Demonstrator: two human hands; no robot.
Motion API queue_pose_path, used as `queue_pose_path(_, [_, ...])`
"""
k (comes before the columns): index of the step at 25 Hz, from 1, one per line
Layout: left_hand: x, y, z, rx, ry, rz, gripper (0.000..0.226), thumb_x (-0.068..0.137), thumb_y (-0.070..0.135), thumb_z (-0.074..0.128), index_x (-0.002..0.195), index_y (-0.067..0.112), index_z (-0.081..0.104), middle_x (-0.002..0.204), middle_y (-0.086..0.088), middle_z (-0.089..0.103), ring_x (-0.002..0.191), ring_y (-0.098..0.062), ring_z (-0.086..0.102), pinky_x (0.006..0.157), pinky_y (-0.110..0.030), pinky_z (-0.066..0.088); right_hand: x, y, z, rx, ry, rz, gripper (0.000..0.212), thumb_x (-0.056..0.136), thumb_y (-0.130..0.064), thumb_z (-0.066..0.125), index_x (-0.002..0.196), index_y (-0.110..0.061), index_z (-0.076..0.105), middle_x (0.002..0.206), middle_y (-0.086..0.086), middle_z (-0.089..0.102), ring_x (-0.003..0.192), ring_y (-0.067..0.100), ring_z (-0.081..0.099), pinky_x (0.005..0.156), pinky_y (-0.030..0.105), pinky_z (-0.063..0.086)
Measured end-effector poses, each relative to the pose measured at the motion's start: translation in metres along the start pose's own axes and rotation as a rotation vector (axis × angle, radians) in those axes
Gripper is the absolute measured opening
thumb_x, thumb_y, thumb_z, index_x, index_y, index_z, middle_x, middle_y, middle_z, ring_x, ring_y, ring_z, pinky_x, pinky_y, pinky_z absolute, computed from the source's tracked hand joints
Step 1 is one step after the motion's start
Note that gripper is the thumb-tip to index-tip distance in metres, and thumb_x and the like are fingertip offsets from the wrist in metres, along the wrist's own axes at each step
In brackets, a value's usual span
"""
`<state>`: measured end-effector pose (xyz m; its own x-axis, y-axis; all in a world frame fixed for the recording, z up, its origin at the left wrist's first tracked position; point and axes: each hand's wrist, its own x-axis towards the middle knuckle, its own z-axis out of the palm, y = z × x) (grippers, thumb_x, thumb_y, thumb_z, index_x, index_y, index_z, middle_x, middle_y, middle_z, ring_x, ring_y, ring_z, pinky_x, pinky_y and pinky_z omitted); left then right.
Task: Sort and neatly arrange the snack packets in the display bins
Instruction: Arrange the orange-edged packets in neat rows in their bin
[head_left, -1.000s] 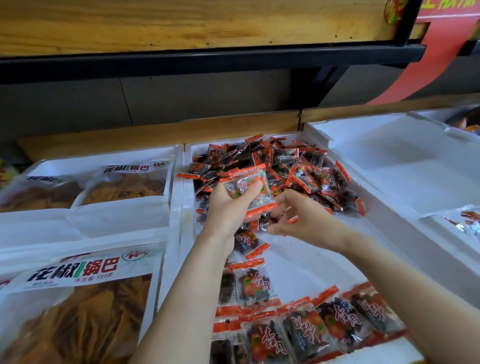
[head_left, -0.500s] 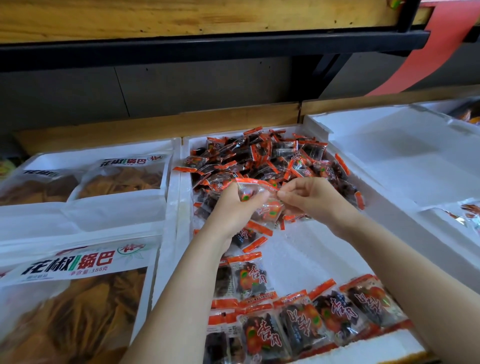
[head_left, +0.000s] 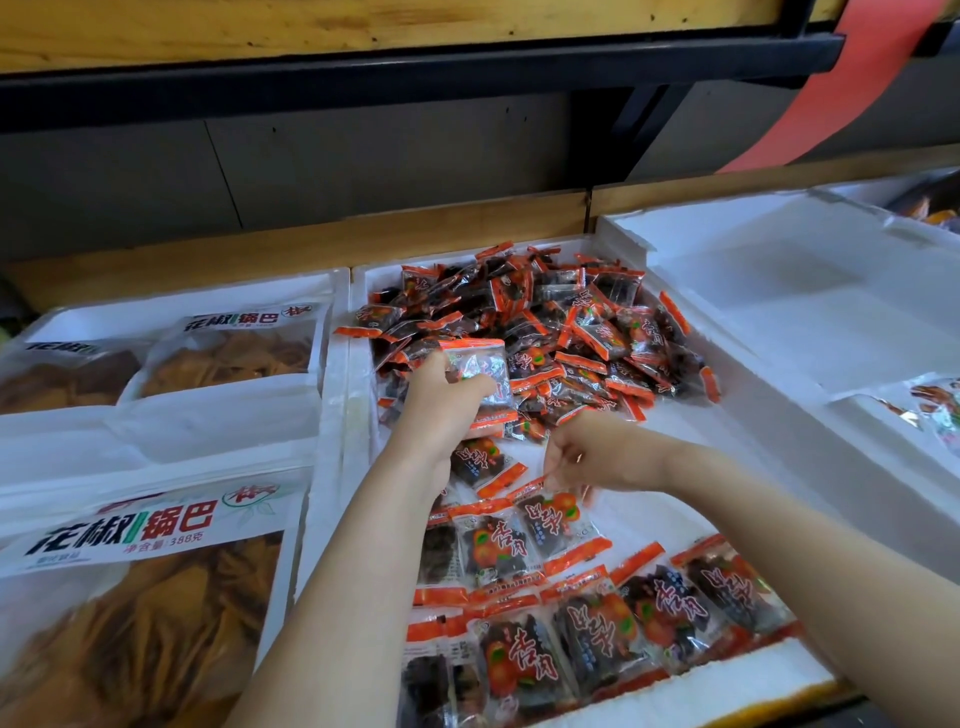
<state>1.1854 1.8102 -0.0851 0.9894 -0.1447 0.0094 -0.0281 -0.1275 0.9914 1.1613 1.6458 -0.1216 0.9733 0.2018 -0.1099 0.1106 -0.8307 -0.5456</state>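
The small stack of packets (head_left: 482, 374) sits in the left hand (head_left: 441, 410), thumb curled over a clear, crinkled front with orange sealed ends, above the middle of the white foam bin (head_left: 358, 296). Just toward 4 o'clock from it the right hand (head_left: 597, 452) has its fingers curled downward, the tips pinching the orange seal of a single packet (head_left: 553, 519) that lies on the bin floor. At the bin's 12 o'clock end a loose heap of packets (head_left: 550, 327) is piled every which way – glossy film, dark contents, orange strips catching the light. At 6 o'clock neat rows of packets (head_left: 597, 629) lie flat and overlapping, printed faces up. The bin's walls are thick, matte and slightly chipped. At 9 o'clock a neighbouring bin holds large bags of crisps (head_left: 156, 571), flat pouches with white printed bands and clear windows showing tan, ridged pieces. At 3 o'clock stands another foam bin (head_left: 779, 291), its floor bare and white where it shows. Behind all three runs a wooden ledge (head_left: 363, 234), then a dull grey back panel (head_left: 363, 161), a black metal shelf rail (head_left: 415, 73) under a pale wood board, and – at 1 o'clock – a slanting red strip (head_left: 841, 88).
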Motion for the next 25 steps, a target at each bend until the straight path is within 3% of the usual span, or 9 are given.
queue_pose_path(5, [-0.001, -0.004, 0.002, 0.054, -0.050, 0.011, 0.012, 0.088, 0.004, 0.059, 0.092, 0.014, 0.054, 0.094, -0.008, 0.055, 0.098, -0.026, 0.059, 0.090, -0.045, 0.054, -0.006, -0.003, -0.003, 0.084, -0.051, 0.022, 0.010, 0.085, -0.019, 0.067, 0.085, -0.012, 0.061, 0.083, 0.002, 0.064, 0.062, 0.006, 0.061, 0.057, 0.016, 0.050])
queue_pose_path(8, [-0.002, -0.005, 0.007, -0.031, -0.124, 0.031, 0.032, 0.088, 0.002, 0.063, 0.119, 0.008, 0.055, 0.115, -0.012, 0.064, 0.099, -0.022, 0.066, 0.077, -0.034, 0.060, -0.005, -0.005, -0.014, 0.032, 0.270, -0.013, 0.028, 0.090, -0.036, 0.057, 0.105, -0.011, 0.056, 0.095, -0.003, 0.058, 0.080, 0.010, 0.056, 0.071, 0.021, 0.046])
queue_pose_path(10, [-0.006, -0.005, 0.010, -0.092, -0.185, 0.062, 0.024, 0.089, 0.003, 0.063, 0.112, 0.010, 0.059, 0.109, -0.009, 0.068, 0.092, -0.019, 0.070, 0.068, -0.029, 0.060, -0.009, -0.012, -0.024, 0.328, 0.394, -0.041, 0.026, 0.096, -0.033, 0.046, 0.102, -0.009, 0.056, 0.087, -0.002, 0.060, 0.072, 0.006, 0.056, 0.064, 0.017, 0.047])
queue_pose_path(12, [-0.008, -0.005, 0.012, -0.035, -0.218, 0.091, 0.022, 0.088, 0.005, 0.065, 0.110, 0.005, 0.060, 0.108, -0.016, 0.068, 0.092, -0.021, 0.070, 0.064, -0.026, 0.059, -0.014, -0.017, -0.027, 0.577, 0.313, -0.095, 0.032, 0.099, -0.031, 0.040, 0.099, -0.004, 0.058, 0.082, 0.005, 0.061, 0.065, 0.006, 0.057, 0.059, 0.013, 0.047])
queue_pose_path(15, [-0.011, -0.007, 0.017, 0.044, -0.295, 0.120, 0.024, 0.088, 0.006, 0.066, 0.111, 0.005, 0.060, 0.106, -0.016, 0.068, 0.089, -0.015, 0.069, 0.064, -0.025, 0.058, -0.019, -0.018, -0.029, 0.533, 0.290, -0.142, 0.026, 0.091, -0.030, 0.056, 0.096, -0.005, 0.063, 0.083, 0.020, 0.064, 0.070, 0.022, 0.060, 0.061, 0.022, 0.052])
queue_pose_path(18, [-0.013, -0.012, 0.025, 0.337, -0.304, 0.196, 0.032, 0.087, 0.016, 0.069, 0.116, 0.015, 0.054, 0.099, 0.001, 0.061, 0.082, -0.008, 0.061, 0.066, -0.019, 0.052, -0.019, -0.003, -0.042, 0.460, 0.427, -0.080, 0.026, 0.083, -0.028, 0.067, 0.094, -0.005, 0.064, 0.087, 0.018, 0.070, 0.078, 0.035, 0.066, 0.073, 0.043, 0.054])
queue_pose_path(20, [-0.013, -0.023, 0.028, 0.660, -0.377, 0.236, 0.050, 0.085, 0.024, 0.070, 0.130, 0.017, 0.048, 0.114, 0.002, 0.054, 0.095, -0.010, 0.055, 0.078, -0.019, 0.046, -0.018, 0.012, -0.052, 0.228, 0.499, 0.023, 0.034, 0.085, -0.033, 0.065, 0.089, 0.000, 0.061, 0.079, 0.015, 0.066, 0.071, 0.025, 0.061, 0.068, 0.037, 0.048])
queue_pose_path(22, [-0.014, -0.033, 0.031, 0.905, -0.522, 0.225, 0.065, 0.084, 0.030, 0.071, 0.140, 0.016, 0.040, 0.138, -0.004, 0.044, 0.122, -0.018, 0.047, 0.099, -0.028, 0.040, -0.018, 0.025, -0.054, -0.030, 0.357, 0.132, 0.038, 0.088, -0.034, 0.062, 0.083, 0.004, 0.059, 0.074, 0.015, 0.057, 0.066, 0.019, 0.051, 0.063, 0.032, 0.040])
queue_pose_path(25, [-0.014, -0.037, 0.030, 0.994, -0.619, 0.181, 0.070, 0.084, 0.028, 0.072, 0.144, 0.016, 0.038, 0.149, -0.002, 0.037, 0.134, -0.019, 0.039, 0.108, -0.031, 0.034, -0.015, 0.034, -0.048, -0.113, 0.040, 0.211, 0.033, 0.089, -0.033, 0.060, 0.090, 0.000, 0.064, 0.086, 0.014, 0.064, 0.074, 0.020, 0.056, 0.071, 0.034, 0.049])
